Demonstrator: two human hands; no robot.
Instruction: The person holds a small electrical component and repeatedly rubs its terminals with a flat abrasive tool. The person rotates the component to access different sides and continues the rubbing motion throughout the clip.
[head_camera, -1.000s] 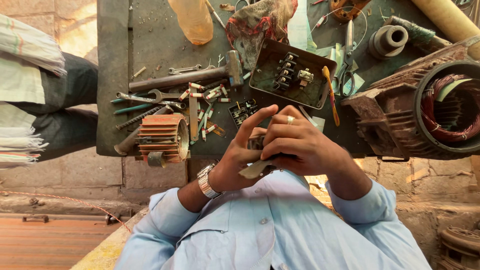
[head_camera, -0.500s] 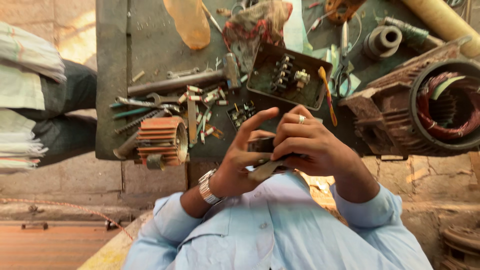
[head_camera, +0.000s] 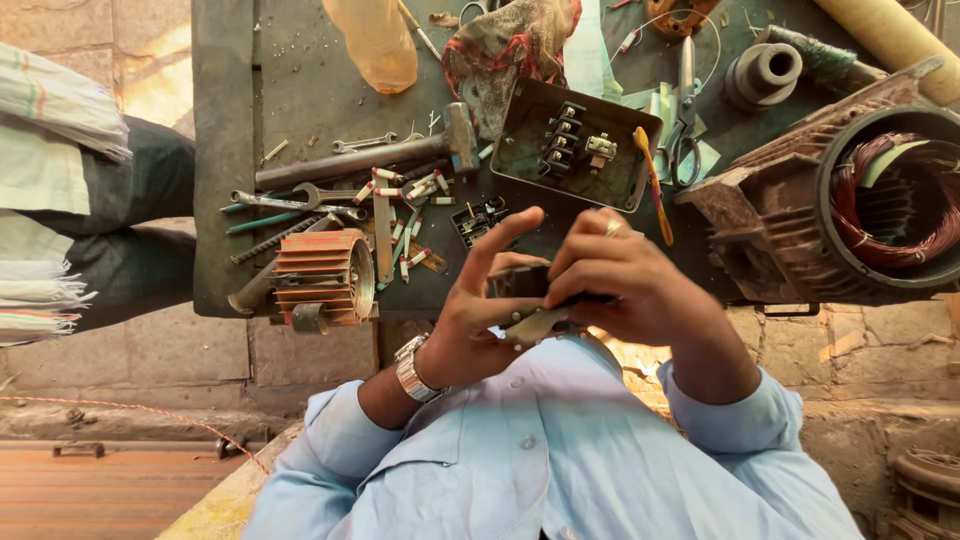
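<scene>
Close to my chest, both hands are together around a small dark blocky part (head_camera: 518, 283). My left hand (head_camera: 478, 322), with a metal watch on its wrist, cups the part from below with its index finger raised. My right hand (head_camera: 628, 280), a ring on one finger, grips the part from the right and above. A flat grey metal piece (head_camera: 536, 324) sticks out under the fingers; I cannot tell which hand holds it. The hands hover over the near edge of a dark metal workbench (head_camera: 225, 180).
The bench holds a hammer (head_camera: 380, 156), wrenches (head_camera: 295, 198), small red-and-white pieces (head_camera: 412, 190), an orange finned part (head_camera: 322, 276), an open terminal box (head_camera: 575, 150), scissors (head_camera: 685, 110) and a rusty motor stator with copper windings (head_camera: 860, 200). Another person's legs (head_camera: 120, 200) are at the left.
My hands stay shut around the small part in nearly the same place. Only the fingers have shifted a little and the view has moved slightly.
</scene>
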